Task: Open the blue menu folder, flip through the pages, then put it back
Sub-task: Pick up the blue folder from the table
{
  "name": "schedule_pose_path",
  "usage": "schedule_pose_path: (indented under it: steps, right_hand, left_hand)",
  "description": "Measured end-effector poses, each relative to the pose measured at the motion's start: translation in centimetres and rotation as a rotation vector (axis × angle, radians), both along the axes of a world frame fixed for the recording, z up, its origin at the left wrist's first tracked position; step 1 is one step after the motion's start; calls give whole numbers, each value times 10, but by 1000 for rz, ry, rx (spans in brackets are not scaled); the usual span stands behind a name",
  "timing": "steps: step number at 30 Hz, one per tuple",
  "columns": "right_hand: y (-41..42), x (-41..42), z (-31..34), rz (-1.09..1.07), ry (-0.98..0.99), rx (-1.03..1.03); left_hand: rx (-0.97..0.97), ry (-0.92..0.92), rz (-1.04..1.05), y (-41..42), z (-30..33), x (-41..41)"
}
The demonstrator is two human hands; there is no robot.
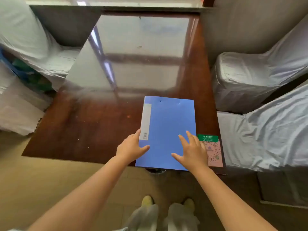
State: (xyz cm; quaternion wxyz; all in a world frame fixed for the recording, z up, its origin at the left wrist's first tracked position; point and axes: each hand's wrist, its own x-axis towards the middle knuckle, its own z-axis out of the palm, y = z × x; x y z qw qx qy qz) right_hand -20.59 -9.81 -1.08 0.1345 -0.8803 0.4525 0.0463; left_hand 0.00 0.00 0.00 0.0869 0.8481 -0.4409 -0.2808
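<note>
Fingers of both hands are spread and laid against the blue menu folder [168, 132], none of them pinching anything. On the left hand [131, 146] the fingers reach along the folder's spine edge beside the grey label strip [146, 121], and the thumb lies flat across the cover's near left corner. On the right hand [191, 151] the fingers fan out flat on the cover near its right edge, with the thumb pointing inward across the blue surface. The folder is closed and lies flat on the near right part of the dark red-brown table [93, 127], its spine to the left, two small rivets showing near its far edge, and its near edge reaching the table's front edge, perhaps a little past it. Just beside the folder's right edge, partly under the right hand, lies a pink card with a green header and a printed code [214, 150], flat on the table. Farther back the tabletop is glossy and mirrors a window frame. Chairs in pale fabric covers [260, 80] stand along the right side of the table, and another covered chair [33, 47] stands on the left. Below the table edge, tan floor tiles [58, 177] and the person's two light-coloured shoes [166, 202] are in view.
</note>
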Motion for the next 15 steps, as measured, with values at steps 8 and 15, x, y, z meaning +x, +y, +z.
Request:
schedule_pose_path:
  steps: [8,15]
  right_hand:
    - [20,5,-36,76,146,67]
    - [21,6,-41,86,156,40]
  left_hand:
    - [-18,198,247,8,-28,-8]
    - [-146,669,538,15,-27,4]
